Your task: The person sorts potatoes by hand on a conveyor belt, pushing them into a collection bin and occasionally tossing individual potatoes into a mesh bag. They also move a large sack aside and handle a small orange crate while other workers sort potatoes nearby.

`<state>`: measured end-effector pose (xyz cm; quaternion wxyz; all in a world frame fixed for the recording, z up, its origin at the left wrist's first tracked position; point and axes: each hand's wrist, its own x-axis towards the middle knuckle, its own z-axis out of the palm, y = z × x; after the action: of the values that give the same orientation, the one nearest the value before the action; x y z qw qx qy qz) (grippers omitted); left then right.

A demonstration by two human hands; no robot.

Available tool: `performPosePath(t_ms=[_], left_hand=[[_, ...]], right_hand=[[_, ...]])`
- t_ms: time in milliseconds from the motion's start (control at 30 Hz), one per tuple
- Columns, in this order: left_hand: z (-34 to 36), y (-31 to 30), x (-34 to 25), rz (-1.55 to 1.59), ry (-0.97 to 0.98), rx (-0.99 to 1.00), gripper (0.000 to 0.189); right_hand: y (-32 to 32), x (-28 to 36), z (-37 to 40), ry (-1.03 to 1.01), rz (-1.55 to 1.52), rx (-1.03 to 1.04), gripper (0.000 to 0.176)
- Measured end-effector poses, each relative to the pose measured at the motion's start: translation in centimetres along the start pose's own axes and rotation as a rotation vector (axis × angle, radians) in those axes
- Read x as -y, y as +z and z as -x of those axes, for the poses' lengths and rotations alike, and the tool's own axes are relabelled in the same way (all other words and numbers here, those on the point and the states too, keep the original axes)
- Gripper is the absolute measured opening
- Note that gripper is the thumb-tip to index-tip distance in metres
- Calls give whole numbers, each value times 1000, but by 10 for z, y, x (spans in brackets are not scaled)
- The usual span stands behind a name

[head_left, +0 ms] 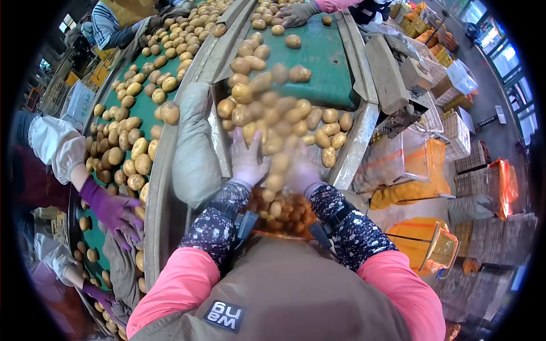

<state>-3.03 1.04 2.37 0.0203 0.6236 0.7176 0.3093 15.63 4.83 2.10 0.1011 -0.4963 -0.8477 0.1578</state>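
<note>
My left hand (248, 159), in a pale lilac glove, is open at the left side of the chute, its fingers spread beside the potatoes (242, 94). My right hand (303, 169), gloved alike, is smeared by motion, so its fingers cannot be made out. Between the two hands a stream of blurred potatoes runs down toward my body. Below them, many potatoes lie in an orange mesh bag (307, 232) against my apron. Farther up, loose potatoes rest on the green conveyor belt (324, 62).
A second green belt (147, 111) full of potatoes runs at left, where a co-worker's purple glove (111, 210) reaches over it. Another co-worker's grey glove (298, 14) is at the far end. A grey padded bundle (196, 148) lies on the divider. Crates (455, 135) and orange bags stand right.
</note>
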Motion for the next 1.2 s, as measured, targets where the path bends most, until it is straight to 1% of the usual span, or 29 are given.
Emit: performPosePath(t_ms=[33,100,167,200,267,300,400,433,533,567,667,700,800,833,933,967,1000,1033,1067,1100,1167,1200], left_hand=[[-2,1,2,-77,-4,50,81],[-3,1,3,-85,-28,135,80],[-3,-7,-2,-86,-34,223,78],[-2,-9,0,-97,12,215,76],[2,-13,5,-113,115,196,74],[5,-18,4,-77,148,158,68],[9,-24,-2,-163,264,276,65],[13,-22,0,-207,395,255,62],[17,-24,0,-197,527,302,59],[15,-21,4,-180,583,228,51],[21,-2,11,-178,570,2,54],[18,-4,7,-160,454,37,59],[2,-6,-14,-242,253,-38,64],[-2,-3,-11,-279,229,54,65],[1,-8,-8,-301,280,120,64],[3,-11,-7,-307,275,159,62],[5,-14,-7,-286,293,157,61],[8,-18,-7,-264,311,156,61],[10,-20,-7,-243,330,154,61],[10,-21,-6,-263,376,207,60],[10,-20,-3,-305,467,315,59],[11,-16,-1,-299,502,323,59]], right_hand=[[-3,3,2,-31,73,41,55],[14,-5,4,-141,173,-1,46],[-23,15,-1,-27,115,44,46],[-37,24,-5,31,85,66,46],[-37,18,-17,-69,31,-183,57],[-38,15,-25,-120,1,-309,62],[-63,25,-49,-70,-61,-302,62],[-63,19,-54,-21,15,-205,64],[-62,19,-48,45,46,52,66],[-57,20,-41,11,19,-30,62],[-35,12,-32,-6,43,-47,60],[-17,8,-22,-50,136,-173,60],[2,-5,-1,-106,117,-157,61],[6,-1,9,-122,135,-238,63],[5,9,22,-157,191,-20,65],[7,9,21,-171,217,-57,60],[8,10,21,-183,244,-94,57],[-2,15,15,-139,263,-128,56],[-14,17,5,-104,211,-166,56],[-27,20,-5,-71,157,-205,56],[-58,16,-33,-26,-92,-288,58],[-67,16,-45,-45,-48,-321,58]])
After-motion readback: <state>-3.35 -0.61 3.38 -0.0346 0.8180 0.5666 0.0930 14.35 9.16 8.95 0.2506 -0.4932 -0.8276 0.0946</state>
